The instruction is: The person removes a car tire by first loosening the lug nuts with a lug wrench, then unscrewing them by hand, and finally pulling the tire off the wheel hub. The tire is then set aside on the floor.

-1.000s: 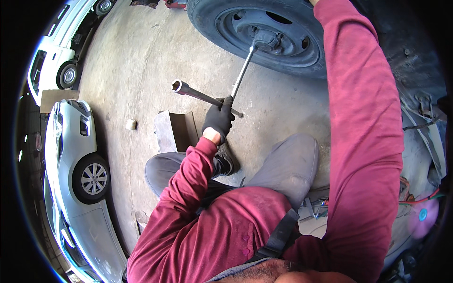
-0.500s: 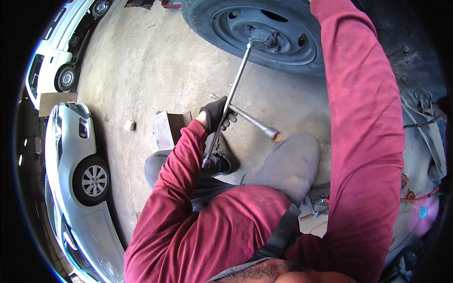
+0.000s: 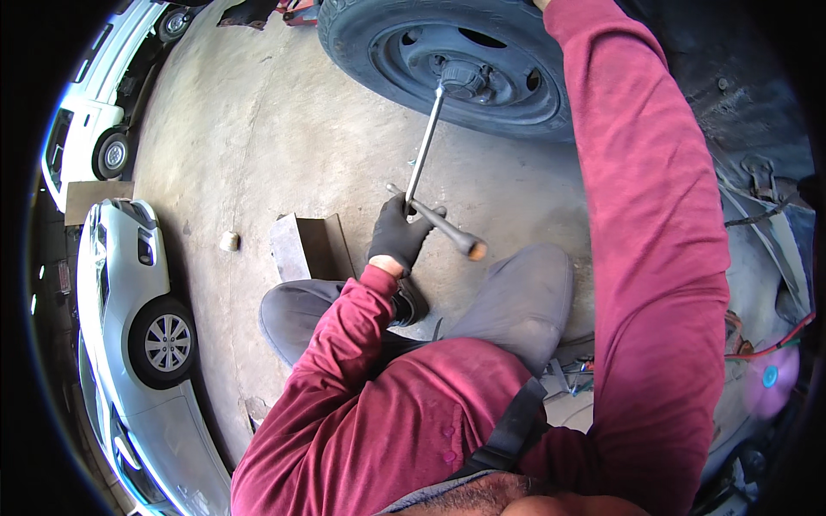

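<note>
My left hand (image 3: 398,234), in a black glove, grips a four-way lug wrench (image 3: 424,142) near its crossing. One long bright arm of the wrench reaches up to the wheel, its end at a nut beside the hub (image 3: 463,79). A darker cross arm slants to the right and ends in an open socket with a rusty inside. The dark steel wheel with its tyre (image 3: 353,64) stands at the top. My right arm stretches up along the right side; only a sliver of my right hand (image 3: 540,3) shows at the top edge, its fingers hidden.
A bent sheet-metal piece (image 3: 291,245) stands on the concrete floor beside my knee, with a small pale block (image 3: 229,242) to its left. A silver car (image 3: 142,344) and a white vehicle (image 3: 82,129) line the left. Red hose (image 3: 783,338) and tools lie at right.
The wrench has turned about the nut, and the arm that pointed toward me no longer shows. My left hand has shifted its hold on the crossing. The whole view has shifted slightly.
</note>
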Available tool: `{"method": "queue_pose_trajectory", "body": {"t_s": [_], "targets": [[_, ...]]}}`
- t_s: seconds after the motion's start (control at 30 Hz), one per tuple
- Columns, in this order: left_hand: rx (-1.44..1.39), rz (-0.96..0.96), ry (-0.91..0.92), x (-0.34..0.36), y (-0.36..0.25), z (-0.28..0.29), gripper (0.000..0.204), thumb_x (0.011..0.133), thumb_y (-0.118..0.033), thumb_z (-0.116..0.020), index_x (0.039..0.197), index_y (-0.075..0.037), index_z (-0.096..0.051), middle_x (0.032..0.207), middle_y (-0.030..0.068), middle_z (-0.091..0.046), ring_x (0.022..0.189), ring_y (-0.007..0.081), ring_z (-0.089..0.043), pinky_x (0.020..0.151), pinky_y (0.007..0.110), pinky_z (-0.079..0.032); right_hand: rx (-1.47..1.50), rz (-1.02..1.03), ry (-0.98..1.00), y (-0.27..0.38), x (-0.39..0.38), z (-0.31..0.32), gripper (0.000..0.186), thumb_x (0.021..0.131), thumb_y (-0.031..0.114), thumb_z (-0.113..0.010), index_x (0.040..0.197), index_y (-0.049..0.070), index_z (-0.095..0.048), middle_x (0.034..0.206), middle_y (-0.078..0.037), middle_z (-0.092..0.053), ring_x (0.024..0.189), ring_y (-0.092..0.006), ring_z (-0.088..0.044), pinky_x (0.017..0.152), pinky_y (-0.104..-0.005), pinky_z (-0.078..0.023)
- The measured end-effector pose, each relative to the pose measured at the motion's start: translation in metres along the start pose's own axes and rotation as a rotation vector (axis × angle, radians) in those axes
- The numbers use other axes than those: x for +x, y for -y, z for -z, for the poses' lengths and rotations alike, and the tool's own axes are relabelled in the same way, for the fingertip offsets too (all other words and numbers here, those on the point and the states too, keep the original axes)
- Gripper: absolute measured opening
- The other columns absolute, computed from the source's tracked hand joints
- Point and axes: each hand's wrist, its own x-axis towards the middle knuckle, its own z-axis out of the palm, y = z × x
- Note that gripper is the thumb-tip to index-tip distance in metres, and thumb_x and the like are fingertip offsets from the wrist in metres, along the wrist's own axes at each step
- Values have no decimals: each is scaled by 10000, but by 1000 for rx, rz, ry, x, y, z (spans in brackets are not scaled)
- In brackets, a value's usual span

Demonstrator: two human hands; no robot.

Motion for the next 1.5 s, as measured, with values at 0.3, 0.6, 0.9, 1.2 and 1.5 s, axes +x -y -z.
{"method": "queue_pose_trajectory", "body": {"t_s": [0.3,0.6,0.9,1.2,1.5], "targets": [[-886,697,460,59,41,42,654,1094,-629,-313,1044,-46,-605,842,133,-729,522,185,-592,425,308,-455,24,-24,26,6,-2,4,366,960,377,-635,889,45,-770,877,-207,-736,835,-397,-719,777,-521,-549],[-691,242,21,4,33,1,519,986,-252,-598,1386,64,-501,975,182,-700,703,271,-723,572,372,-588,7,0,44,5,1,2,380,959,384,-634,874,40,-770,872,-210,-742,842,-396,-724,783,-521,-546],[-170,50,-35,-7,39,-29,674,1030,-545,-590,1399,20,-599,1348,310,-644,1271,456,-612,1063,447,-479,19,-25,32,6,1,4,359,954,363,-633,868,43,-771,864,-216,-734,821,-402,-717,769,-528,-543],[-570,227,16,12,27,12,591,1080,-574,-485,955,-28,-670,786,79,-683,546,146,-576,481,307,-446,-2,-63,39,9,0,6,362,953,377,-641,875,45,-763,846,-207,-732,793,-399,-712,741,-521,-538],[-837,513,285,39,46,24,325,1087,-296,-500,1168,-20,-651,878,134,-690,601,224,-652,536,334,-543,-8,-55,-17,12,-2,5,337,934,359,-676,833,46,-748,860,-213,-708,803,-404,-685,753,-533,-522]]}}
